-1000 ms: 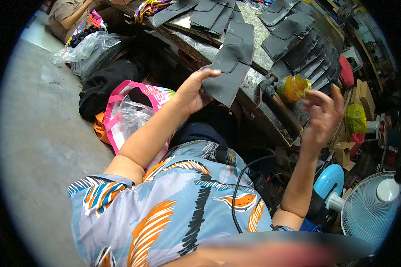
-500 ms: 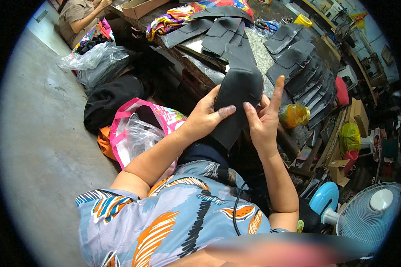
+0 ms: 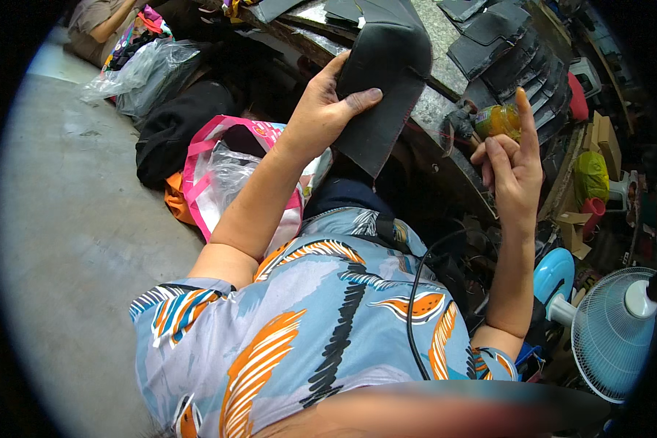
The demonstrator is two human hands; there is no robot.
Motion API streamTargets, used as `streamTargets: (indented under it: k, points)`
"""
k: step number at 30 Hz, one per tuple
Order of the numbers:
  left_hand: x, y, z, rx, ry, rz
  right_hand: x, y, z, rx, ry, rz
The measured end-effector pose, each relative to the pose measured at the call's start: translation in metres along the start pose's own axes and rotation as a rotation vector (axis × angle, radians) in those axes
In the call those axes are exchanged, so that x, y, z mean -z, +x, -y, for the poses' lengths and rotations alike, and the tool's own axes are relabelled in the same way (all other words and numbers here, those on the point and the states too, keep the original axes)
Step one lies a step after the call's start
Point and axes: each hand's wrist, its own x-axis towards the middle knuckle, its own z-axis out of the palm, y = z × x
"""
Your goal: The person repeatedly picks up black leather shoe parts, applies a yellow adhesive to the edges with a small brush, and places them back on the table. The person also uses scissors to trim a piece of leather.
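I see a black folded piece (image 3: 383, 80), a light blue shirt (image 3: 321, 321) patterned with orange and black strokes, a pink-trimmed clear bag (image 3: 223, 171), a yellow jar (image 3: 498, 120), and a blue-and-white fan (image 3: 613, 328).

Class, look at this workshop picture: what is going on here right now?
A person in a patterned shirt sits at a cluttered workbench. Their left hand grips a folded piece of dark material, thumb pressed on its face. Their right hand is off the piece, index finger raised, near a small yellow jar. More dark cut pieces lie stacked on the bench, and a blue fan stands at the right.
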Motion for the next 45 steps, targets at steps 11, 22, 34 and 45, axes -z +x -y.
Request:
streamTargets:
  k: [11,22,34,45]
  points:
    - [0.008,0.005,-0.006,-0.021,0.102,0.01,-0.01,0.037,0.008,0.447,-0.365,-0.064]
    - [0.017,0.122,0.087,-0.263,0.624,-0.105,-0.013,0.303,-0.036,0.323,-0.448,-0.088]
    - [0.015,0.126,0.109,-0.452,0.621,-0.209,-0.055,0.446,-0.117,-0.083,-1.026,-0.119]
    - [0.015,0.125,0.109,-0.433,0.591,-0.202,-0.055,0.482,-0.144,-0.226,-1.26,-0.003]
